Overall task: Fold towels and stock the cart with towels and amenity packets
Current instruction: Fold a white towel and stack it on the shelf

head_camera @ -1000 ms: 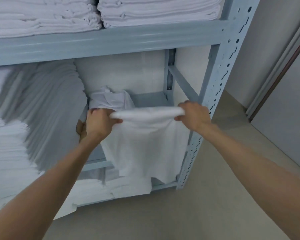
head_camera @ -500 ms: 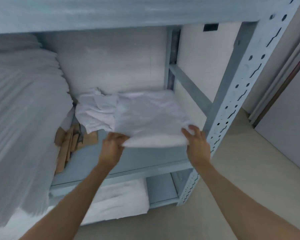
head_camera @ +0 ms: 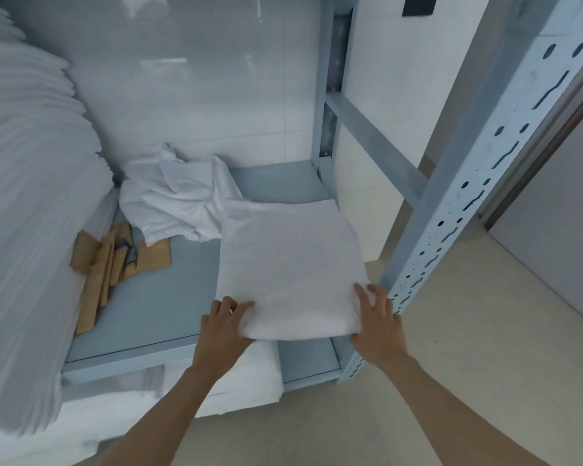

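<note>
A folded white towel (head_camera: 290,260) lies flat on the grey-blue metal shelf (head_camera: 155,297), its near edge hanging slightly past the shelf front. My left hand (head_camera: 224,326) grips the towel's near left corner, fingers curled over the edge. At the near right corner my right hand (head_camera: 377,317) holds the towel, fingers on top and thumb below. A crumpled white towel (head_camera: 175,193) sits behind it toward the back wall.
A tall stack of folded white linen (head_camera: 31,196) fills the shelf's left side. Brown paper packets (head_camera: 111,260) lie beside it. The perforated metal upright (head_camera: 458,210) stands just right of my right hand. More folded towels (head_camera: 246,378) rest on the shelf below.
The towel hung from both hands in front of the rack a second ago. It now lies flat on the shelf, with both hands still at its near corners.
</note>
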